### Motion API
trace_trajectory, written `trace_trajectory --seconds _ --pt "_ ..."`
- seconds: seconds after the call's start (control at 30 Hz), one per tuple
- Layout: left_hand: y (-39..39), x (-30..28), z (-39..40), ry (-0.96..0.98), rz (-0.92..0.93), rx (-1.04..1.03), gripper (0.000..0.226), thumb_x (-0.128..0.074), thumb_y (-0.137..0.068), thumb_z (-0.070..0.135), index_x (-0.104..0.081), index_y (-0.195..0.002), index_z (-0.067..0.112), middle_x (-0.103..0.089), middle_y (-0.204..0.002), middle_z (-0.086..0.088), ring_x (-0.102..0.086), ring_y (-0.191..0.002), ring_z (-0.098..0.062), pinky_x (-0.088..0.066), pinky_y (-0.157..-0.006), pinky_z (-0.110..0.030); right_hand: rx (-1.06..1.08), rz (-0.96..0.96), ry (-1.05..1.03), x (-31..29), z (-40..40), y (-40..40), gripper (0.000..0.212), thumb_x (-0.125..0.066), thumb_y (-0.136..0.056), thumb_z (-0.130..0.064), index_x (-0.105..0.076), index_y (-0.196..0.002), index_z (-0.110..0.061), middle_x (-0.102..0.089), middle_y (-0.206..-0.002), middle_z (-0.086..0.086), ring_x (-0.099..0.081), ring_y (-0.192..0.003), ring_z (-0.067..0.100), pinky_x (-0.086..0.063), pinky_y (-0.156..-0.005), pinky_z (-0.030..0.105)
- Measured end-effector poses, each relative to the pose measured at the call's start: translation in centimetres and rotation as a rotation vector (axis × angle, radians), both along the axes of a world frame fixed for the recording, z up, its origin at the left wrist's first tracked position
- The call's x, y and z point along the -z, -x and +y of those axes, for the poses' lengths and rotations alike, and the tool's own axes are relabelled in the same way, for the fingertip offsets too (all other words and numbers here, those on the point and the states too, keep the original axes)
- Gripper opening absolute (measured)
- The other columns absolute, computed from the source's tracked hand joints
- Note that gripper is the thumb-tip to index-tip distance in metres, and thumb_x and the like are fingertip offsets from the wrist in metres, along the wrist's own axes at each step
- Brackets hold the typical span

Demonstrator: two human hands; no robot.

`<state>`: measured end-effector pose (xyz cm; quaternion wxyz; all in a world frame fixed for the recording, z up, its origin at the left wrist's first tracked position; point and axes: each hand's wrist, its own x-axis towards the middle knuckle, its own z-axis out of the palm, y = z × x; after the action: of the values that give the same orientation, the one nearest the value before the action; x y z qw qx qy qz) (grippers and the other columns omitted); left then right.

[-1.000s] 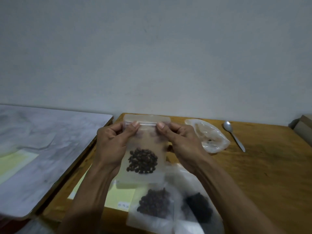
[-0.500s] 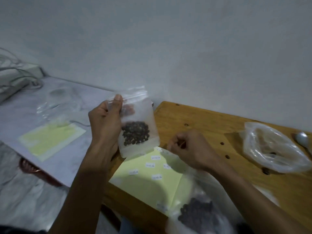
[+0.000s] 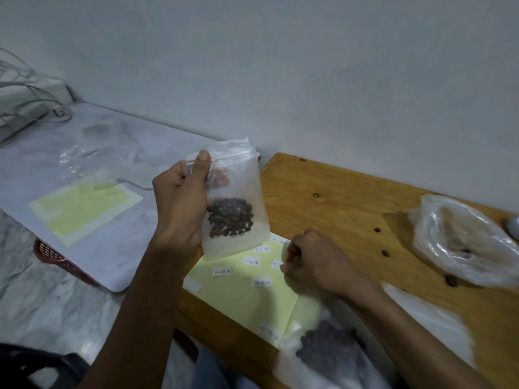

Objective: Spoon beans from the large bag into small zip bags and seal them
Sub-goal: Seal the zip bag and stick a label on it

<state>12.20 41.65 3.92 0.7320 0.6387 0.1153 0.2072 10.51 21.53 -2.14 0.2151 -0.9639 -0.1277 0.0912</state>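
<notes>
My left hand [image 3: 179,203] holds a small zip bag [image 3: 238,197] upright above the table's left edge, thumb across its top strip; dark beans fill its lower part. My right hand [image 3: 311,262] is lowered onto a yellow label sheet [image 3: 241,296], its fingertips pinching at a small white label [image 3: 276,263] on the sheet. The large clear bag [image 3: 460,242], nearly flat, lies at the right on the wooden table [image 3: 337,197]. Another small bag with beans [image 3: 328,352] lies at the near edge.
Several white date labels dot the yellow sheet. Loose beans [image 3: 386,252] lie on the wood near the large bag. A spoon's bowl [image 3: 514,224] shows at the right edge. To the left are a white board [image 3: 118,248] with a second yellow sheet [image 3: 81,206], and a red basket [image 3: 53,256] beneath.
My right hand let go of the bag's top and dropped onto the label sheet. My left hand alone now holds the bag, further left. The view swung left.
</notes>
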Motion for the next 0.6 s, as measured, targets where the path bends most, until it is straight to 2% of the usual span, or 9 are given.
trace_trajectory --seconds 0.1,0.17,0.27,0.3,0.33,0.4,0.47,0.53,0.6 --pt "-0.1 0.2 -0.2 0.013 0.005 0.013 0.027 -0.062 -0.098 0.030 -0.071 -0.088 0.006 -0.078 -0.085 -0.009 -0.077 -0.080 -0.022 -0.061 -0.065 -0.031 0.015 -0.010 -0.039 0.3 0.0 0.1 0.028 -0.075 -0.085 -0.028 -0.057 -0.063 -0.028 -0.064 -0.078 -0.013 -0.063 -0.078 0.011 -0.050 -0.067 0.029" --pt "-0.3 0.7 -0.3 0.018 0.007 0.018 0.036 -0.063 -0.097 0.032 -0.069 -0.094 -0.003 -0.078 -0.088 -0.013 -0.077 -0.082 -0.025 -0.063 -0.067 -0.035 0.002 -0.056 -0.013 0.3 0.1 0.4 0.026 -0.072 -0.086 -0.024 -0.058 -0.065 -0.028 -0.068 -0.081 -0.011 -0.064 -0.080 0.012 -0.051 -0.072 0.031" --pt "-0.4 0.9 -0.5 0.012 -0.004 0.060 0.065 -0.070 -0.088 0.049 -0.058 -0.099 -0.014 -0.073 -0.092 -0.022 -0.074 -0.085 -0.032 -0.060 -0.080 -0.059 -0.023 -0.099 -0.056 0.5 0.2 0.7 0.018 -0.068 -0.087 -0.019 -0.062 -0.071 -0.024 -0.070 -0.080 -0.011 -0.064 -0.080 0.011 -0.053 -0.079 0.037" --pt "-0.6 1.2 -0.4 -0.005 -0.011 0.076 0.077 -0.073 -0.081 0.059 -0.055 -0.098 -0.014 -0.069 -0.090 -0.017 -0.069 -0.083 -0.030 -0.055 -0.082 -0.067 -0.026 -0.095 -0.090 0.6 0.1 0.8 0.015 -0.068 -0.088 -0.019 -0.064 -0.074 -0.022 -0.069 -0.078 -0.012 -0.063 -0.076 0.008 -0.054 -0.076 0.037" --pt "-1.0 1.9 -0.3 -0.017 -0.015 0.092 0.085 -0.074 -0.075 0.065 -0.053 -0.096 -0.014 -0.064 -0.090 -0.012 -0.062 -0.081 -0.028 -0.051 -0.082 -0.072 -0.023 -0.087 -0.132 0.5 -0.1 0.8 0.013 -0.070 -0.088 -0.020 -0.066 -0.075 -0.022 -0.069 -0.075 -0.013 -0.063 -0.072 0.004 -0.055 -0.073 0.035" --pt "-1.6 2.7 -0.3 -0.011 -0.013 0.119 0.090 -0.075 -0.071 0.069 -0.052 -0.095 -0.014 -0.060 -0.091 -0.008 -0.056 -0.080 -0.027 -0.049 -0.081 -0.072 -0.005 -0.078 -0.275 -0.4 -0.9 0.9 0.014 -0.073 -0.088 -0.020 -0.068 -0.075 -0.021 -0.068 -0.069 -0.012 -0.062 -0.065 0.002 -0.055 -0.064 0.029" --pt "-1.2 2.0 -1.1 -0.009 0.010 0.141 0.084 -0.073 -0.076 0.064 -0.052 -0.094 -0.015 -0.060 -0.089 -0.010 -0.055 -0.079 -0.027 -0.055 -0.079 -0.063 -0.008 -0.135 -0.430 -2.2 -1.3 0.9 0.012 -0.076 -0.087 -0.020 -0.070 -0.077 -0.022 -0.068 -0.068 -0.008 -0.062 -0.062 0.006 -0.052 -0.059 0.025" --pt "-0.5 1.4 -2.1 -0.019 0.027 0.172 0.063 -0.069 -0.090 0.048 -0.057 -0.092 -0.015 -0.065 -0.084 -0.014 -0.060 -0.077 -0.027 -0.055 -0.076 -0.047 -0.024 -0.238 -0.498 -4.3 -1.4 0.4 0.012 -0.077 -0.086 -0.022 -0.070 -0.077 -0.024 -0.069 -0.069 -0.007 -0.061 -0.061 0.007 -0.048 -0.055 0.018" --pt "-0.3 1.6 -3.3 -0.044 0.053 0.219 0.039 -0.063 -0.097 0.033 -0.071 -0.091 -0.005 -0.075 -0.091 -0.019 -0.072 -0.083 -0.035 -0.058 -0.081 -0.049 -0.034 -0.335 -0.460 -5.9 -1.1 -0.4 0.012 -0.077 -0.087 -0.023 -0.070 -0.077 -0.026 -0.068 -0.070 -0.012 -0.059 -0.062 0.003 -0.043 -0.056 0.013"
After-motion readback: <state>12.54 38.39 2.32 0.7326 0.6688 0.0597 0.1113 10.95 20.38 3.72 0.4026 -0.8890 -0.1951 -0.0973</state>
